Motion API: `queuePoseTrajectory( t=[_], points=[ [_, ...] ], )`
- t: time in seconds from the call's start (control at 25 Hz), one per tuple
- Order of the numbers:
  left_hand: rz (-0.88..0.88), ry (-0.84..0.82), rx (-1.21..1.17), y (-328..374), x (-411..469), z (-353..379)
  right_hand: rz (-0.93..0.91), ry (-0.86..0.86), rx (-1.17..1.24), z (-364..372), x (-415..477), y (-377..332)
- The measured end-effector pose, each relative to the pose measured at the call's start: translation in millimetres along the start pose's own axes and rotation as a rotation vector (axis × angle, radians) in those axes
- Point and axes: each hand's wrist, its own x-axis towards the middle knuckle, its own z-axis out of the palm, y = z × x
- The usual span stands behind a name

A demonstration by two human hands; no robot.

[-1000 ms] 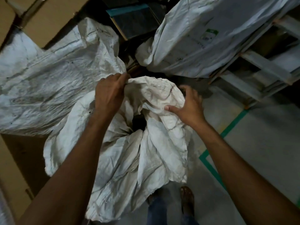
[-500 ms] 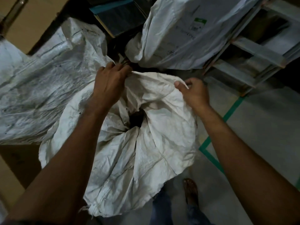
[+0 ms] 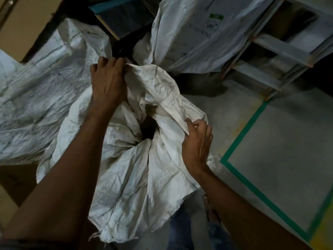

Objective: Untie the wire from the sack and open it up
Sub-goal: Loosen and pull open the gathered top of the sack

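A crumpled white woven sack point(image 3: 129, 177) stands in front of me, its mouth gathered around a small dark hole point(image 3: 148, 130) at the middle. My left hand point(image 3: 108, 82) grips the far edge of the sack's mouth at the upper left. My right hand point(image 3: 198, 141) pinches the rim on the right side, by some printed lettering. I see no wire in this view.
A second white sack point(image 3: 41, 105) lies to the left and a third printed one point(image 3: 194, 37) leans at the back. A wooden frame point(image 3: 281, 51) stands at the right. Green floor tape point(image 3: 241, 138) marks the concrete. My foot point(image 3: 209, 208) shows below the sack.
My right hand has slid from the far right rim down to the near right side and pinched the edge there. My left hand keeps its hold on the far edge. The hole is wider.
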Motion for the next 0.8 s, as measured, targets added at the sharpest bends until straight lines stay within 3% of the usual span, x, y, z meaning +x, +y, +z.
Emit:
queuePoseTrajectory(
  t=[0.08,0.2,0.28,0.4,0.52,0.6,0.68,0.72,0.8],
  points=[
    [0.083,-0.021,-0.036,7,-8,0,0.047,0.034,0.239,-12,12,-5],
    [0.561,-0.144,0.036,34,-21,12,0.142,-0.014,0.555,-36,32,-12],
    [0.657,-0.181,0.037,44,-17,19,0.146,-0.082,0.652,-47,44,-7],
    [0.560,-0.154,0.063,47,1,19,0.133,-0.170,0.657,-56,57,12],
    [0.559,-0.122,0.094,58,22,12,0.093,-0.079,0.531,-62,55,15],
    [0.524,-0.111,0.064,63,34,5,0.105,0.022,0.272,-59,37,15],
    [0.450,-0.098,0.035,62,37,2,0.203,-0.089,0.085,-50,11,23],
    [0.405,-0.102,0.021,63,32,2,0.267,-0.187,0.144,-46,0,27],
    [0.256,-0.095,-0.046,70,6,6,0.467,-0.362,0.511,-41,-6,30]
  ],
)
